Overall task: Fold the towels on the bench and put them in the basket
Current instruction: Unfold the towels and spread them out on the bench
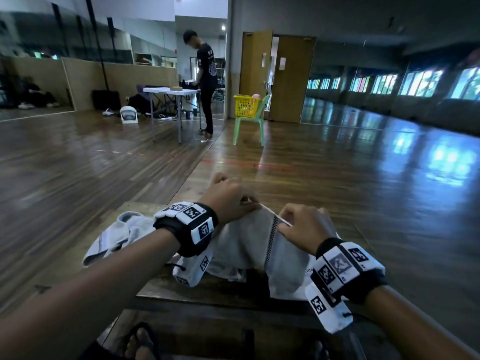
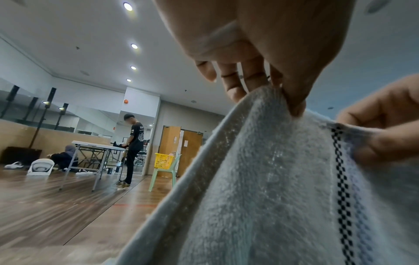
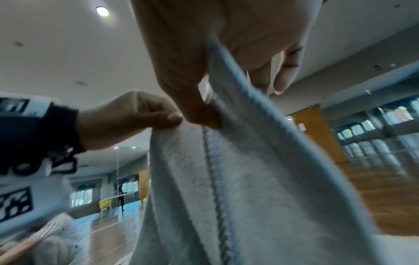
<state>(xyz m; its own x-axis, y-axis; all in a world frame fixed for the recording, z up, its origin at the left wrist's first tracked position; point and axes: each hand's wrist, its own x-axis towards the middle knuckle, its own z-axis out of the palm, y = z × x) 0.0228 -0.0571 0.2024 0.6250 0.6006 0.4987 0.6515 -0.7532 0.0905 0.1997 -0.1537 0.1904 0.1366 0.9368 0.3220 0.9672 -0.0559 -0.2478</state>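
A grey-white towel with a black checkered stripe hangs lifted above the wooden bench. My left hand pinches its top edge, thumb against fingers, and this pinch shows close up in the left wrist view, where the left hand holds the towel. My right hand pinches the same edge a short way to the right, near the stripe; in the right wrist view the right hand grips the towel. A second crumpled towel lies on the bench at the left. A yellow basket stands far off on a green chair.
The green plastic chair with the basket stands across the wooden floor by a wooden door. A person stands at a white folding table at the back left. My sandalled foot shows under the bench.
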